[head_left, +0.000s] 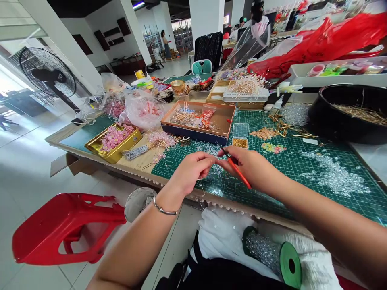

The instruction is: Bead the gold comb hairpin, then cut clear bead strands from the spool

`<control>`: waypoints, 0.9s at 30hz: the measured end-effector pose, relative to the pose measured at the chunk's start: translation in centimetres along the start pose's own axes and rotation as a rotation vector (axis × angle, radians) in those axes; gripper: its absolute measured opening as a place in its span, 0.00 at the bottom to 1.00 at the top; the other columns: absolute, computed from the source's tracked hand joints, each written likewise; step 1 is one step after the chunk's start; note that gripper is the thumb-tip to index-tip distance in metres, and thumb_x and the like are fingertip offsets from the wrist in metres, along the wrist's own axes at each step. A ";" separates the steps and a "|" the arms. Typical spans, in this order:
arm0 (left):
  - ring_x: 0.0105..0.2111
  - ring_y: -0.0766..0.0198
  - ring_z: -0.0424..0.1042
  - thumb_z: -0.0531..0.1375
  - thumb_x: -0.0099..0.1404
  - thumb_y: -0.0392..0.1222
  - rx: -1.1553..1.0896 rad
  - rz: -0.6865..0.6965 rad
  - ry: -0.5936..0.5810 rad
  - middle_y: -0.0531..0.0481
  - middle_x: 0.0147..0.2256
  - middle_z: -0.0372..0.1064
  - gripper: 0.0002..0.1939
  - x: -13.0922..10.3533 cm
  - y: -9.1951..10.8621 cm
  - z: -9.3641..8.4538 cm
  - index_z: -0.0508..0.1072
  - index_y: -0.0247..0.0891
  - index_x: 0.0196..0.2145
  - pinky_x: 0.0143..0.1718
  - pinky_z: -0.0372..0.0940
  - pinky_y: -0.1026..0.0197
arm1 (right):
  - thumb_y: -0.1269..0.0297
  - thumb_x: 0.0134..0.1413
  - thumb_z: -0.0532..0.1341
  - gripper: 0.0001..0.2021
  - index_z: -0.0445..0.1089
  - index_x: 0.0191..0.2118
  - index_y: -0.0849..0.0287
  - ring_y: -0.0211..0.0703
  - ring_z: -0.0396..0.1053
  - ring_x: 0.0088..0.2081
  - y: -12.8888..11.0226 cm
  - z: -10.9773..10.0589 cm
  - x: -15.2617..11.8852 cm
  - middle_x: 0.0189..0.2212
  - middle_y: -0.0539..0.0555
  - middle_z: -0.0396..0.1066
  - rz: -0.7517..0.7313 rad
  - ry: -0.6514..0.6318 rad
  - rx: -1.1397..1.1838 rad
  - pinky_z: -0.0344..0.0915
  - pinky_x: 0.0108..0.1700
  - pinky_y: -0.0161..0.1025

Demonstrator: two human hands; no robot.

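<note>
Red handles under your right fingers, in front of the open box.
Seen from your head camera, your right hand (252, 160) is closed around a red-handled tool (240, 174), just in front of the open box (193, 135), its dark tip pointing towards that box. Your left hand (191, 171), also in front of the box, is curled nearly shut, thumb against finger, its fingertips meeting your right ones. Keep both wrists low and steady, pinch lightly, and hold the dark tip clear of your skin; I'd also stay off the loose clear beads (208, 148) between your hands and the box. You can't tell whether your left fingertips grip anything fine; your right fingers partly cover the tool, leaving its exact kind unclear.
</note>
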State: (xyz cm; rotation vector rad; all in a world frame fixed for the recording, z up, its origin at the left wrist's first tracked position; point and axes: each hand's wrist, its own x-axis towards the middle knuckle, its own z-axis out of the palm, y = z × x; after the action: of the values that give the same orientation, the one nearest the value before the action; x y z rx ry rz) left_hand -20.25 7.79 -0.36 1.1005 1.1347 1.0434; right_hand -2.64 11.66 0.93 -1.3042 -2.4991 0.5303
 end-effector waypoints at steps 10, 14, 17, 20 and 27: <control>0.23 0.70 0.68 0.56 0.65 0.49 -0.078 -0.149 -0.240 0.50 0.24 0.68 0.16 -6.1 1.5 0.3 0.74 0.33 0.36 0.21 0.55 0.69 | 0.55 0.55 0.55 0.10 0.65 0.31 0.56 0.32 0.59 0.21 -2.7 -3.3 -5.5 0.20 0.46 0.66 -0.111 0.191 0.119 0.56 0.25 0.31; 0.24 0.69 0.69 0.57 0.65 0.47 -0.089 -0.143 -0.235 0.49 0.25 0.69 0.14 -8.5 0.5 -0.7 0.74 0.32 0.37 0.26 0.60 0.67 | 0.54 0.55 0.57 0.10 0.65 0.32 0.54 0.31 0.58 0.18 -1.4 -4.9 -7.6 0.17 0.44 0.63 0.041 0.222 0.288 0.57 0.21 0.30; 0.24 0.70 0.68 0.60 0.62 0.44 -0.057 -0.147 -0.214 0.51 0.24 0.69 0.10 -9.7 0.0 -1.1 0.74 0.32 0.35 0.26 0.59 0.68 | 0.51 0.55 0.56 0.12 0.64 0.32 0.55 0.33 0.59 0.17 -0.5 -5.6 -8.8 0.17 0.45 0.62 0.131 0.204 0.350 0.56 0.19 0.31; 0.23 0.71 0.68 0.60 0.62 0.42 -0.005 -0.143 -0.197 0.51 0.24 0.68 0.09 -10.5 -0.2 -1.1 0.73 0.32 0.34 0.24 0.59 0.69 | 0.52 0.55 0.56 0.12 0.64 0.32 0.55 0.33 0.59 0.17 -0.3 -6.0 -9.9 0.15 0.46 0.61 0.196 0.248 0.389 0.55 0.18 0.32; 0.21 0.72 0.67 0.59 0.62 0.41 0.088 -0.132 -0.178 0.53 0.22 0.67 0.08 -11.4 -0.1 -1.4 0.73 0.33 0.32 0.21 0.54 0.69 | 0.55 0.56 0.56 0.11 0.62 0.28 0.56 0.31 0.58 0.16 0.0 -6.6 -11.2 0.15 0.46 0.61 0.260 0.316 0.341 0.55 0.19 0.33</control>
State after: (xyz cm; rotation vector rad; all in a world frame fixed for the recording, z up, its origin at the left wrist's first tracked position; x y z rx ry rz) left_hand -23.05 -3.24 1.07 1.1470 1.1024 0.7835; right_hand 6.26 3.69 6.01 -1.4500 -1.9008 0.7085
